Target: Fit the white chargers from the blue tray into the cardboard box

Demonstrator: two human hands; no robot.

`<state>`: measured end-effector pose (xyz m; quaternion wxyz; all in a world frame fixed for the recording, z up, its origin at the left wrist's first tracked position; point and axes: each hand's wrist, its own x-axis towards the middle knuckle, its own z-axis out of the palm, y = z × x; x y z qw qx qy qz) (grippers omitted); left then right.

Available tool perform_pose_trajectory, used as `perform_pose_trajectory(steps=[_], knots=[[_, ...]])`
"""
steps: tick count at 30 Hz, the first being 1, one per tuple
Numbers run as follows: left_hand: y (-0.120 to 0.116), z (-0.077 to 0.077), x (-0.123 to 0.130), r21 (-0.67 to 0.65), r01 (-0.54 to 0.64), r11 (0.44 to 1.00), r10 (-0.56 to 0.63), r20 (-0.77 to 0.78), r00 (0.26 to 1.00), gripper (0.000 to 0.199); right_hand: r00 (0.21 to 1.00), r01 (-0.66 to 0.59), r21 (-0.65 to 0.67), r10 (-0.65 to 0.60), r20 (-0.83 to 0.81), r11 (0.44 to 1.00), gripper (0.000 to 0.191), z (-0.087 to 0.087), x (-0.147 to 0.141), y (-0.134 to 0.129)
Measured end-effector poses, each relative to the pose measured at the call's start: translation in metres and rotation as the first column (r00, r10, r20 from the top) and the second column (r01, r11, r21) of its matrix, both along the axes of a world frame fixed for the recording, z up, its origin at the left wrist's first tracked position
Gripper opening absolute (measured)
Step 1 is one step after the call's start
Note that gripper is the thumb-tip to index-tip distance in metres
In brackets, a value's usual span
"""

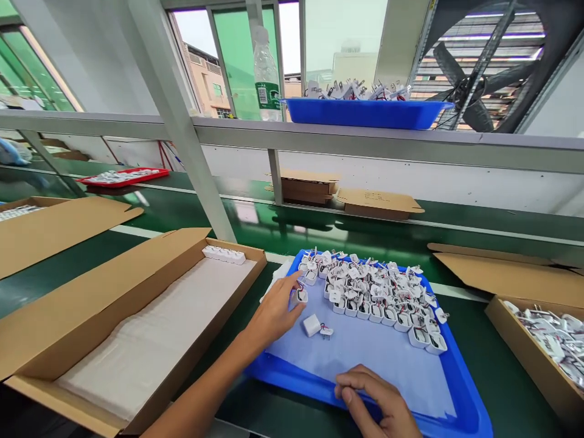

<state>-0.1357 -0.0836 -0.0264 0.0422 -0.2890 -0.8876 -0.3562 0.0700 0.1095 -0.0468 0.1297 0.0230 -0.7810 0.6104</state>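
Observation:
My left hand (276, 309) reaches over the left side of a blue tray (469, 389). Its thumb and index finger are closed about a small white plastic housing (300, 296) with wires. Just below lies another white housing (312, 325), face down, joined to a small cap with metal pins (326, 331). Many open white housings (376, 313) with red and black wires and pinned caps crowd the tray's far half. At the tray's near edge, my right hand (381, 398) is loosely closed, thumb against the fingers; nothing shows in it.
Left of the tray stands an open cardboard box (228, 304), with a row of white pieces (223, 254) at its far end. A box of white parts (554, 340) sits at right. Above, a shelf (456, 143) carries a blue tray (365, 114) and a bottle (267, 79).

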Motion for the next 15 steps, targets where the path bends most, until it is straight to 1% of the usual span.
perform_pose_trajectory(steps=[3,5,10,13,15], knots=[[0.011,0.000,-0.013,-0.036,0.015,0.999,-0.014,0.023,1.000,0.070,0.998,0.002,0.050,-0.005,0.062,0.999,0.040,0.008,-0.001,0.002],[0.020,-0.002,-0.023,-0.061,0.030,0.998,-0.027,0.051,0.998,0.070,0.995,0.013,0.071,-0.020,0.094,0.997,0.041,0.010,-0.002,0.004],[0.039,-0.015,-0.043,-0.087,0.055,0.995,-0.048,0.078,0.996,0.065,0.997,0.032,0.079,-0.038,0.074,0.996,0.048,0.002,-0.003,0.006],[0.040,-0.019,-0.045,-0.087,0.058,0.995,-0.051,0.076,0.996,0.054,0.998,0.022,0.061,-0.026,0.057,0.998,0.048,-0.005,-0.003,0.008],[0.036,-0.018,-0.042,-0.099,0.067,0.993,-0.061,0.066,0.996,0.038,0.999,0.013,0.048,-0.015,0.050,0.999,0.046,-0.009,-0.003,0.010]])
